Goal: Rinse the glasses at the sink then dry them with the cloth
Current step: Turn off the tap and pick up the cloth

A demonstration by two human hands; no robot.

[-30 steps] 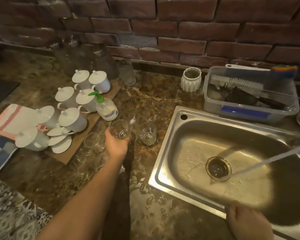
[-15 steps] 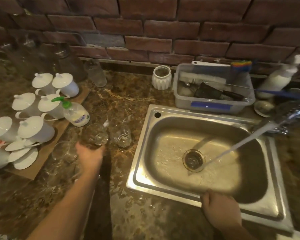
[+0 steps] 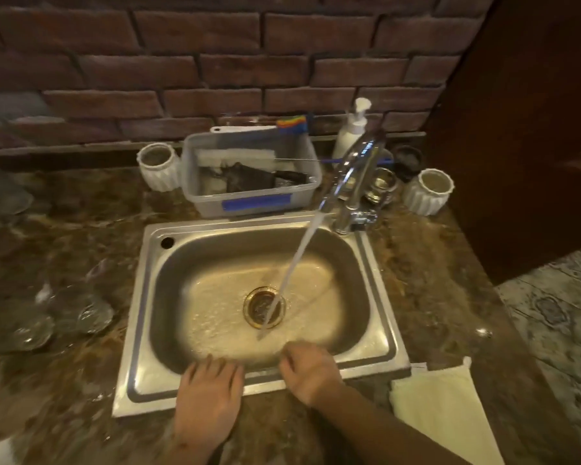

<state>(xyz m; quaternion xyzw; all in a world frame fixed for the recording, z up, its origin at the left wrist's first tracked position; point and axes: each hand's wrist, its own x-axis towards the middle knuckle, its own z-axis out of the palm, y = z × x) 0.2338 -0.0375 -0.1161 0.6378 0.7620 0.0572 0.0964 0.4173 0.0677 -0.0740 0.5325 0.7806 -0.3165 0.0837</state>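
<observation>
Both grips empty: left hand point(image 3: 208, 394) and right hand point(image 3: 311, 372) resting, fingers loose, on sink point(image 3: 141, 374) front rim. Tap point(image 3: 356, 176) running. Glasses point(image 3: 64, 317) waiting on bench, left. Cloth point(image 3: 443, 407) unused, right. Rinsing barely begun.

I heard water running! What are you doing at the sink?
A person is getting ready to rinse glasses. The tap is running into the steel sink, right onto the drain. Both hands are at the sink's front edge: the left hand lies flat on the rim, the right hand sits beside it, and neither holds a glass. The glasses wait on the wet counter to the left. A pale cloth for drying lies on the right.
</observation>
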